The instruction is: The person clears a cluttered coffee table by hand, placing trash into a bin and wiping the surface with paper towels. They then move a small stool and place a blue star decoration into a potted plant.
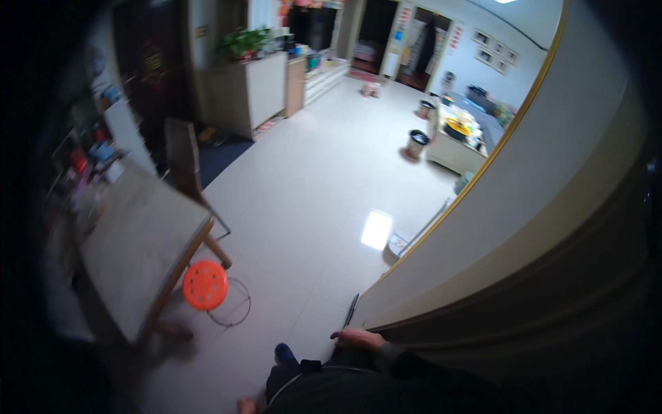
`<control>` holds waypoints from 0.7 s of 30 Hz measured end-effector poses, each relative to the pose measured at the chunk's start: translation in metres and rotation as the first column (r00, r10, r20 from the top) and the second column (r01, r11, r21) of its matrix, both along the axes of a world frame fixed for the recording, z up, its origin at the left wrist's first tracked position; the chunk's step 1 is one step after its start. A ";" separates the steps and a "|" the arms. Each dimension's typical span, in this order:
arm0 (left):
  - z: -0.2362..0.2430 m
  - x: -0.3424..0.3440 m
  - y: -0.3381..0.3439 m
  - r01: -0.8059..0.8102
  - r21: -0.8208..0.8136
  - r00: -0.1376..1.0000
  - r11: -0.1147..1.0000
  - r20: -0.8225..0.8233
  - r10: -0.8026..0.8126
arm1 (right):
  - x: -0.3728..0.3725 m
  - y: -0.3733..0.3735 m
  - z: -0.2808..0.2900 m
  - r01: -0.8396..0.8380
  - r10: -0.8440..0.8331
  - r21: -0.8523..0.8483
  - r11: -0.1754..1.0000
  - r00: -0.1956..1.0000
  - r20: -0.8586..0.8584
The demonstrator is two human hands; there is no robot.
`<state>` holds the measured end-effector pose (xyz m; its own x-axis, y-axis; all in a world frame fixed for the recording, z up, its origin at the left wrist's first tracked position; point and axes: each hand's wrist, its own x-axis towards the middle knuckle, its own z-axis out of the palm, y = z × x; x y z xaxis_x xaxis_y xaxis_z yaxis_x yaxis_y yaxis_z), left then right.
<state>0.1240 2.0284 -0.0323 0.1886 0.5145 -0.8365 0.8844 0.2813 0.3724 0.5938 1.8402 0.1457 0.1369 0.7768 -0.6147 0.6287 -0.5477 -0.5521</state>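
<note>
My right hand (pixel 360 338) is in front of my body at the lower middle, beside the end of the wall. Its blurred fingers point left, and I make out nothing held in them. A thin dark object (pixel 352 310) shows just beyond the hand, at the foot of the wall; whether they touch is unclear. Only a small part of my left hand (pixel 247 406) shows at the bottom edge, its fingers hidden. Below me, a dark blue shoe (pixel 285 355) is on the pale tiled floor (pixel 303 241).
At left stand a table (pixel 148 234), an orange round stool (pixel 205 284) and a chair (pixel 183 155). A wall (pixel 483 228) with gold trim borders my right. Farther off are a bin (pixel 416 143), a loaded low table (pixel 452 157) and a cabinet (pixel 258 96) bearing a plant (pixel 245 43).
</note>
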 end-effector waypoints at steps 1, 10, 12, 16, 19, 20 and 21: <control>0.004 0.026 0.066 0.005 0.072 1.000 0.997 0.003 -0.006 | 0.005 0.012 0.004 0.069 -0.065 0.054 0.996 0.996 -0.062; 0.074 0.381 0.442 -0.044 0.492 0.768 0.869 0.573 -0.286 | 0.123 0.112 -0.046 0.425 -0.408 0.172 0.889 0.904 -0.125; 0.064 0.420 0.451 0.089 0.501 0.700 0.861 0.584 -0.412 | 0.169 0.137 -0.051 0.457 -0.455 0.110 0.882 0.889 -0.046; 0.016 0.421 0.407 0.223 0.209 0.938 0.952 0.221 -0.269 | 0.247 0.172 -0.045 0.532 -0.533 0.220 0.817 0.844 -0.061; -0.011 0.463 0.373 0.391 -0.047 0.920 0.919 0.036 -0.390 | 0.313 0.176 -0.036 0.665 -0.684 0.388 0.638 0.721 -0.111; -0.016 0.486 0.369 0.445 -0.097 0.895 0.890 0.021 -0.445 | 0.329 0.174 -0.036 0.704 -0.730 0.368 0.607 0.678 -0.093; -0.021 0.515 0.368 0.482 -0.128 0.875 0.867 0.019 -0.483 | 0.350 0.170 -0.037 0.720 -0.760 0.402 0.566 0.644 -0.084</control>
